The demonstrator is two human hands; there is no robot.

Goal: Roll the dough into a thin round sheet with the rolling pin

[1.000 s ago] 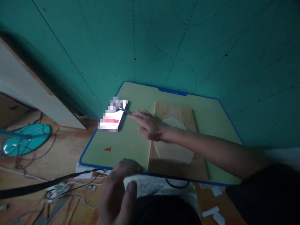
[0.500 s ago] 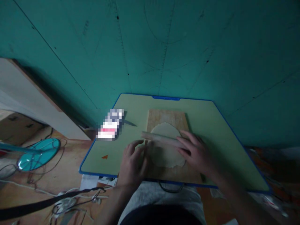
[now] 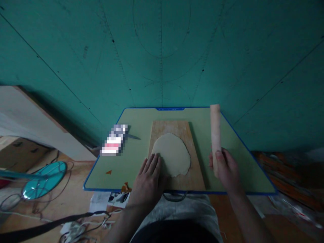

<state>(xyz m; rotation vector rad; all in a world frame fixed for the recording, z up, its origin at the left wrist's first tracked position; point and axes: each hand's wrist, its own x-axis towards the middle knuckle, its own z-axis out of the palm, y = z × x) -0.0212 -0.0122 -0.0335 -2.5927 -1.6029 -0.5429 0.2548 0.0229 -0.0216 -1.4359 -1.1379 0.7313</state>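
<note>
A flat, roughly round sheet of dough (image 3: 173,153) lies on a wooden board (image 3: 170,127). My left hand (image 3: 149,175) rests palm down at the dough's left edge, its fingers stretched forward and holding nothing. To the right of the board, my right hand (image 3: 226,167) is wrapped round the lower end of a wooden rolling pin (image 3: 215,130). The pin points away from me, clear of the dough. Both the board and the dough are on a pale green folding table (image 3: 243,168) with a blue rim.
At the table's left are a pixelated flat object (image 3: 114,140), a knife blade (image 3: 133,137) beside it, and orange scraps (image 3: 108,172). A green wall (image 3: 162,67) rises behind the table. Cables and a turquoise round base (image 3: 45,180) are on the floor at left.
My right hand has lifted the rolling pin off the dough, moved it right and turned it lengthwise. My left hand now lies flatter at the dough's edge. The camera view has shifted.
</note>
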